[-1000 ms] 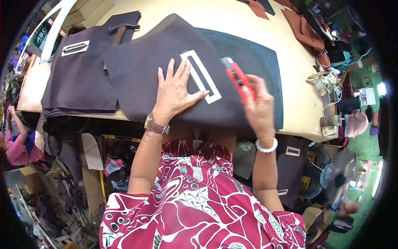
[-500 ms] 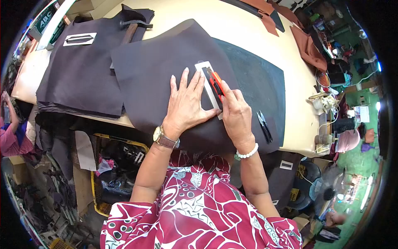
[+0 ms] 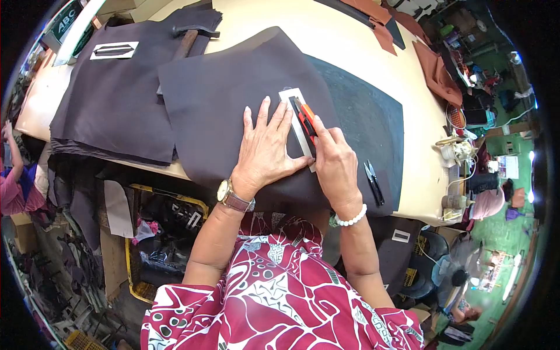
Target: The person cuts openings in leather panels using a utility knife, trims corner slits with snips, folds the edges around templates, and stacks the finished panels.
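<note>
A dark brown sheet of leather-like material (image 3: pixel 227 81) lies over a dark green cutting mat (image 3: pixel 373 111). On the sheet rests a white slotted template (image 3: pixel 288 93). My left hand (image 3: pixel 263 143) presses flat on the sheet and the template's left edge, fingers spread and thumb near its lower end. My right hand (image 3: pixel 337 160) grips a red and black utility knife (image 3: pixel 308 115), its tip at the upper part of the template's slot. Thread snips (image 3: pixel 373 182) lie on the sheet to the right of my right hand.
At left, a stack of dark sheets (image 3: pixel 116 99) carries another white slotted template (image 3: pixel 114 51). A hammer (image 3: pixel 189 38) lies beside it. Brown pieces (image 3: pixel 437 70) hang over the table's far right edge. Below the table is a yellow-rimmed basket (image 3: pixel 135 274). Another person's arm (image 3: pixel 14 154) shows at far left.
The view has shifted slightly. Both hands keep their places around the template, and the knife stays in the slot with little visible movement.
</note>
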`<act>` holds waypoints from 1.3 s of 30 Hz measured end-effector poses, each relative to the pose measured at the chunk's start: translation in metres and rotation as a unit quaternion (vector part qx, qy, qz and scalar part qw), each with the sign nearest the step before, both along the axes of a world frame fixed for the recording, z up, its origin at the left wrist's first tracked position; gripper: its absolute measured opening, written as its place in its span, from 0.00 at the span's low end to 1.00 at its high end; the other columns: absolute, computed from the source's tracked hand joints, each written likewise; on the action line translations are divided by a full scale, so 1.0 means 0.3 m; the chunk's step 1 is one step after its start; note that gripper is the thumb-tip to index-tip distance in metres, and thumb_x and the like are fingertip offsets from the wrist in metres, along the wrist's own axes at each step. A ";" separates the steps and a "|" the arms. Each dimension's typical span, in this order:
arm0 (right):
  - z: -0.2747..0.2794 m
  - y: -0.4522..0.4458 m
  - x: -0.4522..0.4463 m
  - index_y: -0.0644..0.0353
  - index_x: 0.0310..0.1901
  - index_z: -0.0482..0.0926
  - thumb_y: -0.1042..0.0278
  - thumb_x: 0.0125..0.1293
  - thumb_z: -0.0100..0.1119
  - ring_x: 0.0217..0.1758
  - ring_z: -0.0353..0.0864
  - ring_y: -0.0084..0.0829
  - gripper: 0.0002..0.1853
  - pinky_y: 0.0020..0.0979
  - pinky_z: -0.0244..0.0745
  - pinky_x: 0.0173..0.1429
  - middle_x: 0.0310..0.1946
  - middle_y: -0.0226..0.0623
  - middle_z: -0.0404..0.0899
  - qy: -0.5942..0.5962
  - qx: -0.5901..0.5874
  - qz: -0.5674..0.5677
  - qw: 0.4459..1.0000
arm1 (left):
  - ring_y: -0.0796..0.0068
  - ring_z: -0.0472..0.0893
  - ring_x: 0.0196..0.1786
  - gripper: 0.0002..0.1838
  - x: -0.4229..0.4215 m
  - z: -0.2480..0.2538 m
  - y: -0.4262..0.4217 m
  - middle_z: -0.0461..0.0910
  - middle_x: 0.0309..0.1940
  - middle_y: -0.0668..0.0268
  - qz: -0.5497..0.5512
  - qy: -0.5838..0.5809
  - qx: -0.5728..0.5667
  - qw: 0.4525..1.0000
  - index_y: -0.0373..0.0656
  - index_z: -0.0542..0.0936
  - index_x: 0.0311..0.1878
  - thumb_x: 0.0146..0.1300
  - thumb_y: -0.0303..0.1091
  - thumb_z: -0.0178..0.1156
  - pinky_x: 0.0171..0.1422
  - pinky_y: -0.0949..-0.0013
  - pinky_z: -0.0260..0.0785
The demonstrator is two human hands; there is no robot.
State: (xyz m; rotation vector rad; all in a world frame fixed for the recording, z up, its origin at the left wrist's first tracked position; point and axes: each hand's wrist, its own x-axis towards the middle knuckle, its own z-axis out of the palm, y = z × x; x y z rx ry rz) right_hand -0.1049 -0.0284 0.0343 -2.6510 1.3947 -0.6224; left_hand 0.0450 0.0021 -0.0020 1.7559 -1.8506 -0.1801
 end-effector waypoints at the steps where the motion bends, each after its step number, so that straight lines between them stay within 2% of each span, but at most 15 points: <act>1: 0.019 -0.001 0.006 0.57 0.56 0.72 0.77 0.58 0.53 0.31 0.81 0.46 0.22 0.41 0.77 0.31 0.37 0.42 0.75 0.022 0.003 -0.002 1.000 | 0.47 0.52 0.71 0.53 0.001 0.000 -0.001 0.60 0.66 0.49 -0.001 0.002 -0.002 1.000 0.34 0.62 0.65 0.42 0.63 0.65 0.71 0.38 0.40; 4: 0.121 -0.034 0.040 0.59 0.55 0.72 0.77 0.57 0.52 0.32 0.82 0.47 0.21 0.41 0.77 0.31 0.38 0.46 0.76 0.129 0.009 0.006 0.992 | 0.47 0.53 0.71 0.52 -0.002 -0.005 -0.002 0.61 0.66 0.50 -0.001 -0.001 -0.006 1.000 0.34 0.63 0.65 0.41 0.61 0.65 0.71 0.38 0.40; 6: 0.174 -0.066 0.070 0.63 0.49 0.75 0.75 0.58 0.52 0.31 0.83 0.46 0.16 0.39 0.79 0.31 0.33 0.48 0.77 0.179 -0.006 0.034 0.983 | 0.47 0.53 0.71 0.52 -0.001 -0.006 -0.002 0.61 0.66 0.51 0.000 -0.009 -0.007 1.000 0.34 0.63 0.65 0.41 0.63 0.65 0.71 0.38 0.40; 8: 0.204 -0.086 0.090 0.64 0.44 0.77 0.75 0.60 0.51 0.29 0.83 0.44 0.11 0.37 0.79 0.31 0.31 0.48 0.78 0.192 -0.029 0.070 0.979 | 0.49 0.53 0.71 0.53 -0.001 -0.009 -0.001 0.60 0.67 0.52 0.002 -0.018 -0.008 1.000 0.36 0.63 0.65 0.42 0.66 0.64 0.70 0.37 0.40; 11: 0.242 -0.112 0.099 0.64 0.42 0.79 0.74 0.62 0.50 0.29 0.84 0.42 0.10 0.35 0.80 0.31 0.31 0.48 0.79 0.223 -0.030 0.110 0.968 | 0.48 0.52 0.72 0.54 -0.004 -0.012 0.000 0.61 0.67 0.51 0.003 -0.018 -0.001 1.000 0.35 0.63 0.65 0.42 0.66 0.64 0.71 0.38 0.39; 14: 0.272 -0.098 0.113 0.64 0.44 0.79 0.73 0.63 0.49 0.30 0.84 0.41 0.11 0.36 0.80 0.32 0.30 0.48 0.80 0.246 0.016 0.093 0.965 | 0.49 0.52 0.72 0.54 -0.006 -0.014 0.000 0.60 0.67 0.51 0.004 -0.014 0.003 1.000 0.35 0.63 0.65 0.42 0.66 0.64 0.71 0.38 0.38; 20: 0.268 -0.070 0.084 0.62 0.46 0.79 0.76 0.60 0.52 0.34 0.83 0.43 0.13 0.36 0.79 0.36 0.31 0.48 0.79 0.242 0.005 0.094 0.966 | 0.49 0.52 0.72 0.54 -0.004 -0.005 0.004 0.60 0.67 0.51 0.004 -0.011 0.001 1.000 0.35 0.63 0.65 0.41 0.65 0.65 0.72 0.39 0.38; 26: 0.266 -0.019 0.041 0.62 0.50 0.76 0.78 0.54 0.56 0.32 0.83 0.44 0.19 0.36 0.79 0.35 0.33 0.47 0.78 0.251 0.008 0.092 0.964 | 0.50 0.52 0.72 0.54 -0.004 -0.015 0.003 0.60 0.67 0.52 0.006 -0.012 -0.006 1.000 0.35 0.63 0.65 0.42 0.66 0.64 0.72 0.39 0.38; 39: 0.253 0.130 -0.071 0.64 0.53 0.73 0.79 0.55 0.53 0.27 0.82 0.41 0.21 0.35 0.78 0.30 0.31 0.43 0.76 0.267 0.018 0.045 0.963 | 0.53 0.51 0.73 0.56 -0.007 -0.018 -0.002 0.60 0.68 0.55 0.013 -0.042 0.005 0.999 0.35 0.62 0.66 0.43 0.71 0.59 0.73 0.41 0.37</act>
